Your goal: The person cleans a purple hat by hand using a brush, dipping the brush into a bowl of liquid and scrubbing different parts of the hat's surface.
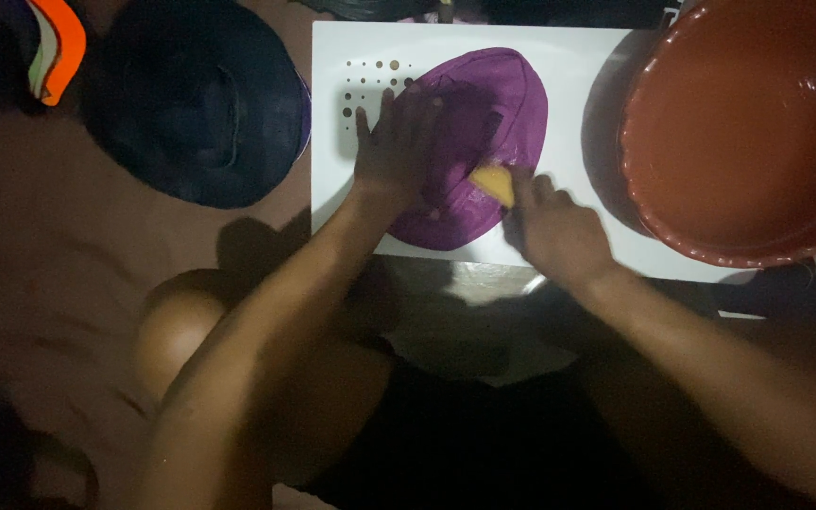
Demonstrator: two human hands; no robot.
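Observation:
A wet purple cloth [507,99], rounded like a cap or hat, lies spread on a white board [578,66]. My left hand [394,142] lies flat on the cloth's left side, fingers spread, pressing it down. My right hand [550,227] grips a small yellow bar, likely soap [493,181], which touches the cloth near its lower middle.
A large reddish-brown basin [743,132] overlaps the board's right end. A dark cap-like item [195,99] lies on the brown floor to the left, with orange and white caps [54,47] at the top left corner. My bare knee [177,326] is below the board.

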